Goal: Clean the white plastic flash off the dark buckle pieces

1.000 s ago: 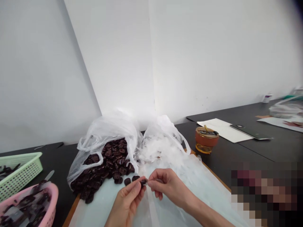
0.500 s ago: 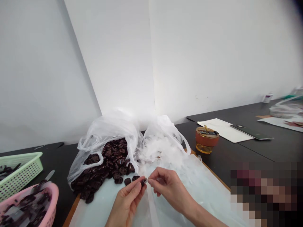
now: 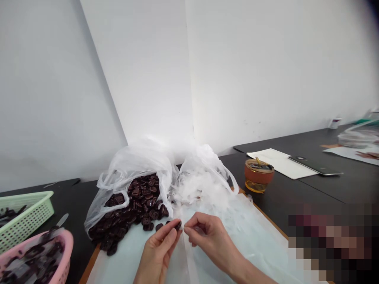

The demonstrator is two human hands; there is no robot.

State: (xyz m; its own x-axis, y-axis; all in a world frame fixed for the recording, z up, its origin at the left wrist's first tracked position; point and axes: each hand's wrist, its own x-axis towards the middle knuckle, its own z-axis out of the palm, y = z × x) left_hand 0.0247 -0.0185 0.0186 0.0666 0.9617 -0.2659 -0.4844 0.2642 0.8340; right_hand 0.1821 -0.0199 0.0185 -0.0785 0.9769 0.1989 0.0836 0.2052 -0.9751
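My left hand [image 3: 160,248] is closed, its thumb and fingertips pinching a small glossy dark brown piece [image 3: 178,225]. Just to the right of it, my right hand [image 3: 211,238] has thumb and index finger pressed together; whatever may be between them is too small to make out. A narrow gap separates the two sets of fingertips. Beyond my left hand, a heap of similar dark brown pieces [image 3: 127,217] spills from a white plastic bag [image 3: 139,157]. One loose piece [image 3: 159,227] lies close to my left fingers. Both hands are above a pale sheet [image 3: 127,260].
Behind my right hand is a second white bag [image 3: 204,157] with whitish film-like scraps [image 3: 204,185]. Pink [image 3: 69,244] and green [image 3: 44,205] baskets holding dark pieces stand left. An amber cup [image 3: 258,175], white paper [image 3: 281,163] and a phone [image 3: 314,165] are right.
The dark piece in my left fingers has shifted slightly up and left. A pale bit between the hands no longer shows. My right hand remains pinched, almost in place.
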